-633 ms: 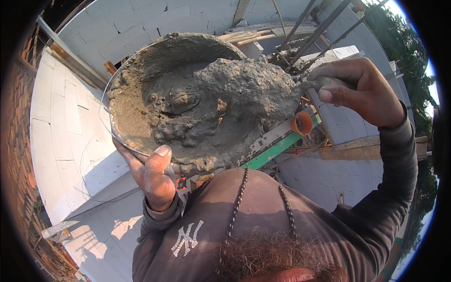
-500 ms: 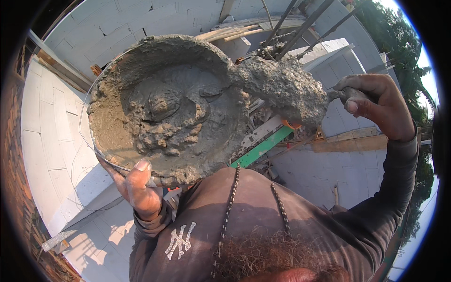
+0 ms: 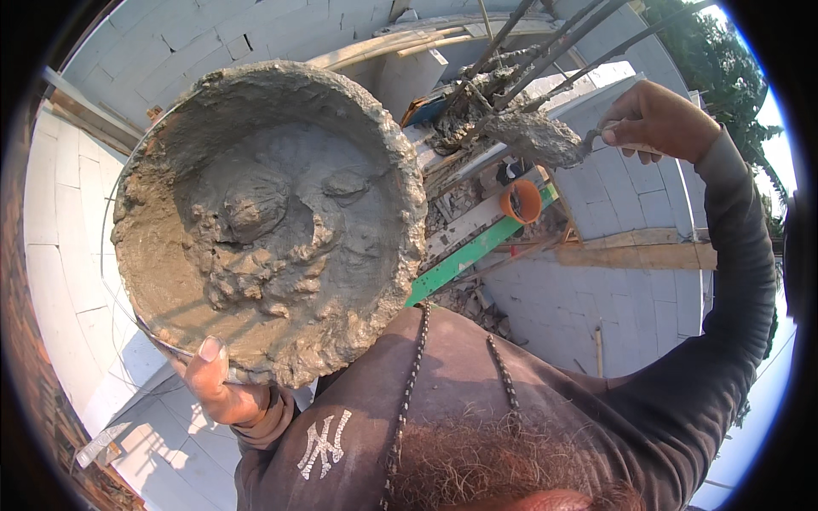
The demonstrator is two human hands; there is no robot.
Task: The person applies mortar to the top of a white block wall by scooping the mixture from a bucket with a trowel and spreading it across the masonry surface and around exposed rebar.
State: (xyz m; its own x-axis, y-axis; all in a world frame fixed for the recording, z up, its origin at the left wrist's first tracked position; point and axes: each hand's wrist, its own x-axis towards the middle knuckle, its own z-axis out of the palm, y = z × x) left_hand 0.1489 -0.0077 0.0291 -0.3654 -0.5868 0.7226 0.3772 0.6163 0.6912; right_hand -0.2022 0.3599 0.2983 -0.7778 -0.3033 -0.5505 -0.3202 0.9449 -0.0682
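A round bucket (image 3: pixel 411 196), its rim caked with grey mortar, is tilted so its inside faces me. Wet, lumpy mortar (image 3: pixel 273 221) fills much of it. My left hand (image 3: pixel 223 387) grips its lower left edge, thumb over the rim and the other fingers hidden beneath. Out at the upper right, my right hand (image 3: pixel 654 126) is closed round the handle of a trowel (image 3: pixel 545 140). Mortar coats the blade, which points left, beside upright steel bars (image 3: pixel 545 64). More mortar (image 3: pixel 490 85) clings around the feet of the bars.
Walls of pale blocks (image 3: pixel 77 247) stand left, behind and right. Lower down lie a green plank (image 3: pixel 464 262), an orange bucket (image 3: pixel 521 203) and rubble (image 3: pixel 481 315). Timber boards (image 3: pixel 630 255) line the right wall; wooden strips (image 3: pixel 383 49) lie at the back.
My right hand has carried the trowel up and away from the bucket toward the steel bars. The bucket in my left hand has shifted left and slightly down. The orange bucket now shows.
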